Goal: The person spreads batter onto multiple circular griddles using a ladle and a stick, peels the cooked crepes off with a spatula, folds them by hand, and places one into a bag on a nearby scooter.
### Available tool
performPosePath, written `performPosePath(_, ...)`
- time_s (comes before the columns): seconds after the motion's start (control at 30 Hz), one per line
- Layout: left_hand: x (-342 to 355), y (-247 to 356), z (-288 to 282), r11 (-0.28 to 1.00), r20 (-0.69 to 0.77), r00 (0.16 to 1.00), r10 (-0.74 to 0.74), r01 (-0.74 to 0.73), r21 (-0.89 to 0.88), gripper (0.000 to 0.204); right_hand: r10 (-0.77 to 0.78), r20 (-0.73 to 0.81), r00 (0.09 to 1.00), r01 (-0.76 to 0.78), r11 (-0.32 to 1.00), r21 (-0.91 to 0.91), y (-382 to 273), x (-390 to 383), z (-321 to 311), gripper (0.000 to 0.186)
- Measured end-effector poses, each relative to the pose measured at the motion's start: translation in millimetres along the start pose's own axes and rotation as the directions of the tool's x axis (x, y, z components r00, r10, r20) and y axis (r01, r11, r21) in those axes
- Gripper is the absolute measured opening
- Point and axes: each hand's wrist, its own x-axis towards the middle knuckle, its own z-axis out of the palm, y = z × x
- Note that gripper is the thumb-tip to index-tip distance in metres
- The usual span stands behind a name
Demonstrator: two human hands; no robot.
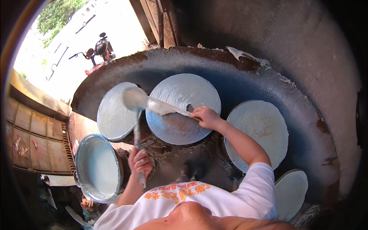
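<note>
A broad curved hearth wall point(249, 78) spans the upper and right parts of the frame, with round griddles standing in front of it. The middle griddle point(180, 130), at the centre of the frame, is the one being worked: a white layer point(188, 86) covers its upper part, while the lower part shows bare grey-brown metal. The right griddle point(260, 132), the left griddle point(113, 111) and, at the lower right, a partly visible griddle point(292, 193) are pale over nearly their whole faces. From this, coating appears done on those three and unfinished business remains on the middle one, though whether its layer is being laid or lifted cannot be told. The bucket point(99, 200) at the lower left holds ample white liquid point(99, 168), so supply seems left over. A ladle point(137, 134) stands upright in the frame, its bowl between the left and middle griddles. The left hand point(140, 161), lower centre-left, is closed round its handle. The right hand point(207, 117), just right of centre, has its fingers curled in, pinching the near end of a pale strip point(168, 106), either a flat tool or a lifted edge
</note>
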Motion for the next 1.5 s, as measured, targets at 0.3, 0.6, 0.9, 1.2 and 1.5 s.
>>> performPosePath(0.3, 25.8, 11.7, -6.8, 0.992, -0.031, 0.993, 0.112, -0.113, -0.063, 0.042, -0.013, 0.033, 0.999, 0.012, 0.999, 0.045, 12.1, 30.8, 6.4, 0.032)
performPosePath(0.6, 30.0, 27.9, 1.0, 0.991, -0.270, 0.954, 0.133, -0.119, 0.067, 0.041, 0.060, -0.133, 0.989, -0.049, 0.995, 0.084, 45.0, -2.0, -1.5, 0.029)
performPosePath(0.9, 16.1, 27.3, -12.4, 0.998, -0.224, 0.975, -0.008, -0.007, -0.065, 0.040, 0.271, -0.083, 0.959, -0.242, 0.934, 0.262, 12.3, -80.2, -14.4, 0.036)
performPosePath(1.2, -43.8, 16.8, 67.3, 0.980, 0.050, 0.993, -0.111, 0.101, 0.173, 0.039, 0.246, -0.441, 0.863, -0.264, 0.964, 0.021, -136.0, -182.3, 54.7, 0.044)
performPosePath(1.5, -86.6, 90.1, 110.7, 0.979, 0.054, 0.984, -0.172, 0.176, -0.099, 0.044, 0.846, -0.180, 0.502, -0.019, 0.219, 0.976, -187.5, 115.3, 327.0, 0.020)
